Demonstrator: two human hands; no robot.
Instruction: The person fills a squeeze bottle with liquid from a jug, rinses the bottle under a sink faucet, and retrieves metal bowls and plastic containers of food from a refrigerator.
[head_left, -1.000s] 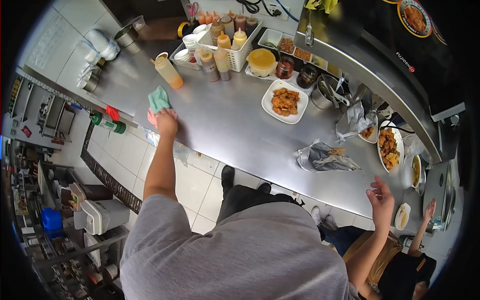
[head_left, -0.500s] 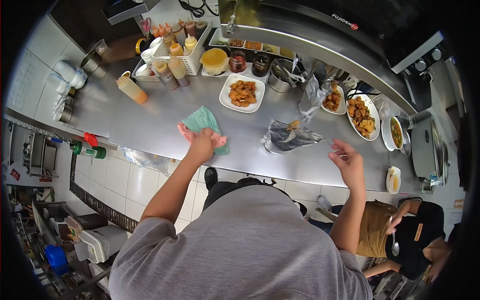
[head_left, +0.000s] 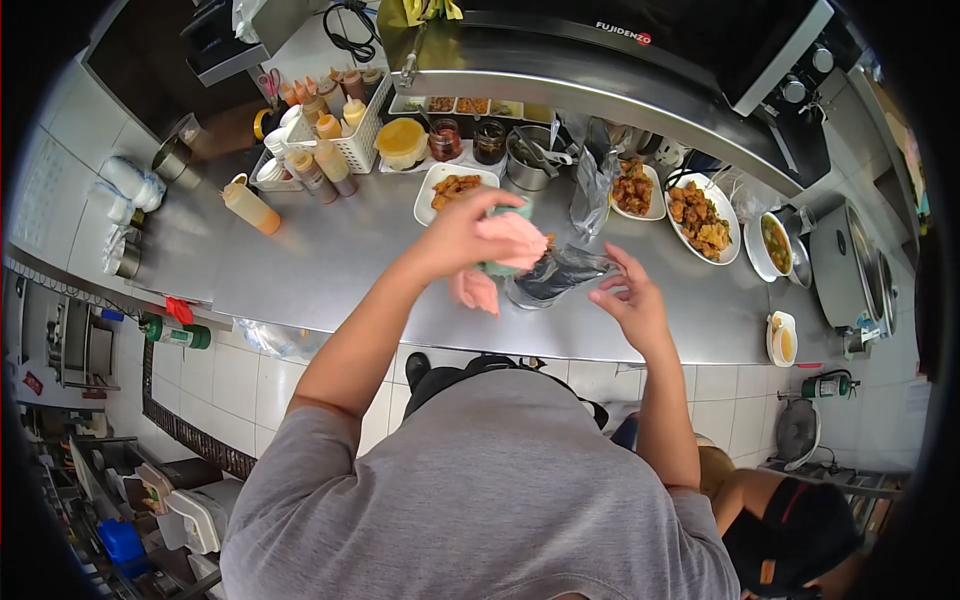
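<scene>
My left hand (head_left: 455, 235) is closed round a pink and green cloth (head_left: 510, 240), raised over the steel counter. The cloth bunches under my fingers, and one pink end hangs down. It covers part of a silver foil pouch (head_left: 555, 278), which has a bit of browned food at its mouth. My right hand (head_left: 632, 300) is at the pouch's right edge, thumb and fingers apart; the fingertips are close to the foil, and whether they touch is unclear. Behind my left hand, a square white plate (head_left: 428, 212) of fried pieces is partly hidden.
Sauce bottles (head_left: 330, 165) crowd a white basket at the back left. Another crumpled foil bag (head_left: 592, 190) stands behind the pouch. An oval plate of fried food (head_left: 700, 220) and a soup bowl (head_left: 774, 246) sit at right. Another person (head_left: 785, 530) is at lower right.
My left hand has lifted the cloth off the counter and carried it right, to the foil pouch. My right hand has come closer to the pouch's edge. The other person has bent lower.
</scene>
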